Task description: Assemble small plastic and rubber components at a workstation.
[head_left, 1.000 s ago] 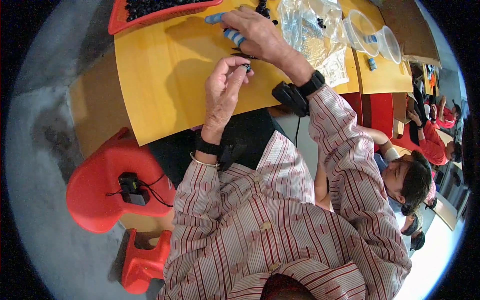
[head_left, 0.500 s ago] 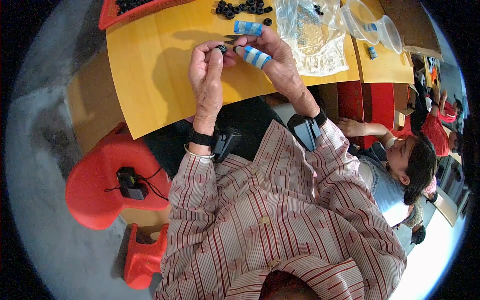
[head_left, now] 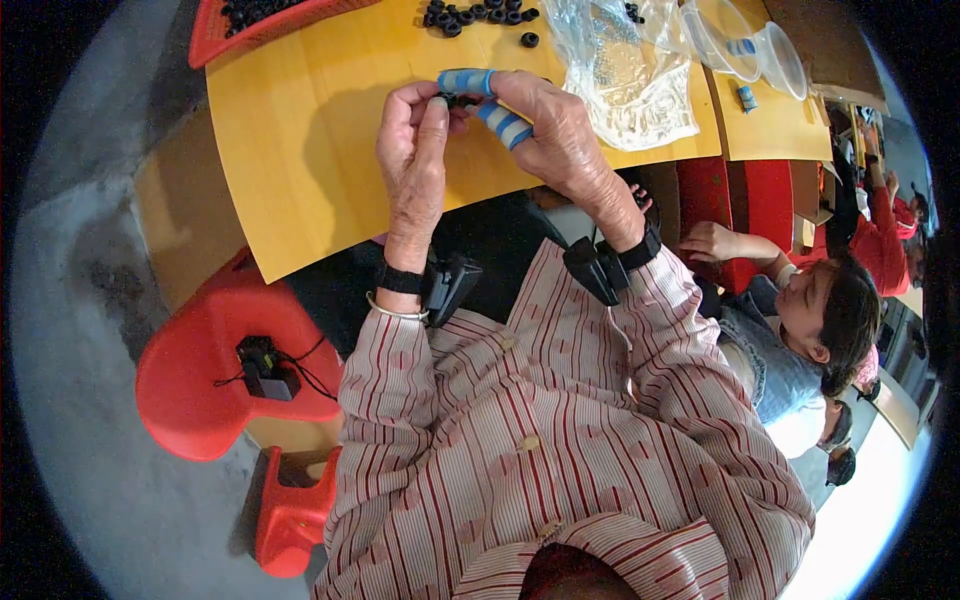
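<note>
Between the thumb and fingers of my left hand (head_left: 415, 150) is a small black ring-like part (head_left: 447, 99), partly covered by my fingertips. My right hand (head_left: 550, 125) is closed right beside it, with blue-and-white tape (head_left: 466, 82) wrapped round a finger and more on the thumb. Its fingers hold a small dark pointed tool, now mostly hidden behind the taped finger and thumb. Both hands are just above the yellow tabletop (head_left: 300, 170). Beyond them lies a loose group of similar black parts (head_left: 467, 17), with a single black part (head_left: 529, 40) apart from it.
A red basket (head_left: 262, 42) of black parts stands at the far left. Clear plastic bags (head_left: 630, 90) lie right of my hands, beside translucent tubs (head_left: 780, 65) and a blue-and-white tape piece (head_left: 747, 98). A red stool (head_left: 200, 370) is at lower left; a person (head_left: 790, 330) sits at right.
My right hand has moved left and closed in on the black part in my left hand. The pointed tool, visible before, is now mostly covered. My left hand has barely moved.
</note>
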Demonstrator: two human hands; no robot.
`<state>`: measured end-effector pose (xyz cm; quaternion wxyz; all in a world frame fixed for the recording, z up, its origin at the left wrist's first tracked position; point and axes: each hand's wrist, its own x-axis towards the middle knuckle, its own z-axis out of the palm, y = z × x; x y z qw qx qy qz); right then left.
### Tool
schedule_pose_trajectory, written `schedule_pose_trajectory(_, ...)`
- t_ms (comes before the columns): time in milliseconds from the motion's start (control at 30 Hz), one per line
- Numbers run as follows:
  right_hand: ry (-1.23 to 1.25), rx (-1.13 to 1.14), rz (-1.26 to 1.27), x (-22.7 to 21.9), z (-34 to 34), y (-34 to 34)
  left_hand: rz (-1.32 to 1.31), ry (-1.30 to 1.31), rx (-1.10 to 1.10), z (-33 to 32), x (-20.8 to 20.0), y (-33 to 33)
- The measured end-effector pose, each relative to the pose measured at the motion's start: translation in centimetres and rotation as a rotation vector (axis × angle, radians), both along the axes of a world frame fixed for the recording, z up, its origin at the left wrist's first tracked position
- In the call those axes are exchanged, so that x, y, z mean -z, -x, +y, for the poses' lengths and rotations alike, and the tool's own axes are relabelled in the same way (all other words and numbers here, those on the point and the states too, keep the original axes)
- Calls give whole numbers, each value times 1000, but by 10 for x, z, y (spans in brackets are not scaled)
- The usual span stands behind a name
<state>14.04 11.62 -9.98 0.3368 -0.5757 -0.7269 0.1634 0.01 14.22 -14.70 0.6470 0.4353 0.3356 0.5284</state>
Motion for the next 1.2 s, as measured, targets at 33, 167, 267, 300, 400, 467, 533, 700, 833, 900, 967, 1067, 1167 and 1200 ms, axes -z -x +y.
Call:
schedule_pose_trajectory(33, -2, 1, 0, 1, 0, 0, 0, -2, 1, 0, 0, 0)
schedule_pose_trajectory(167, -120, -30, -69, -1, 0, 2, 10, 4, -1, 1, -2, -2)
schedule_pose_trajectory(267, -147, -12, -65, -4, -2, 3, 13, 6, -18, 1, -2, -8)
schedule_pose_trajectory(300, -159, 1, -46, -3, -2, 3, 40, 6, -39, 1, -1, -8)
schedule_pose_trajectory(400, -238, 17, -11, 6, -4, 6, 19, 12, -81, 1, 0, -7)
schedule_pose_trajectory(467, -280, 50, -7, 13, -8, 15, 9, 47, -106, 0, 5, -1)
schedule_pose_trajectory(533, -327, 97, 81, 19, -11, 22, -47, 105, -99, -2, 12, -5)
schedule_pose_trajectory(700, -365, 91, -12, 20, -16, 25, -80, 94, -2, 0, 20, 4)
schedule_pose_trajectory(833, -468, 103, -236, 21, -19, 23, -24, 77, 16, -3, 11, 0)
schedule_pose_trajectory(900, -490, 123, -235, 22, -20, 23, 94, 15, -33, -3, 10, 1)
schedule_pose_trajectory(967, -504, 128, -291, 21, -23, 22, 89, 5, -17, -4, 14, 1)
schedule_pose_trajectory(1067, -552, 166, -311, 26, -23, 27, 220, -96, -30, -6, 8, 0)
schedule_pose_trajectory(1167, -535, 148, -341, 25, -25, 30, 368, -205, -53, -3, 8, 2)
schedule_pose_trajectory(1200, -533, 150, -344, 25, -25, 32, 382, -224, -53, -2, 9, 2)
